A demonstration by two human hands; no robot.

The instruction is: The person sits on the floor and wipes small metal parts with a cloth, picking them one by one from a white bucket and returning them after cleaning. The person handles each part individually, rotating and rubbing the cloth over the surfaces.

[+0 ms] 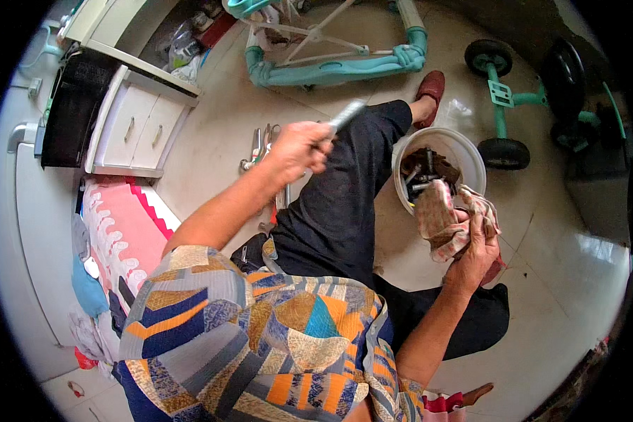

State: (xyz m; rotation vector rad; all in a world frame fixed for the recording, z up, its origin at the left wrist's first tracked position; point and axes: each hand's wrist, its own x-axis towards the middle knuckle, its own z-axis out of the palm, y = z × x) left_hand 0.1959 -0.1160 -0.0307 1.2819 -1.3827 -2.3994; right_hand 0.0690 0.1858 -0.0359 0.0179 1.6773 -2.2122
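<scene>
My left hand grips a short silver metal piece, raised above my thigh. The piece is blurred, so its exact kind is unclear. A bunched, pink-checked cloth is in my right hand, held over the near rim of a white plastic bucket. Inside the bucket lie several metal tools or sockets beside a dark brown rag. On the floor left of my leg are several hand tools, partly hidden behind my left arm.
A turquoise wheeled frame stands ahead on the tiled floor. To the right is a green axle with black wheels. A white cabinet and a pink cloth-covered surface are at left. My feet wear dark red shoes.
</scene>
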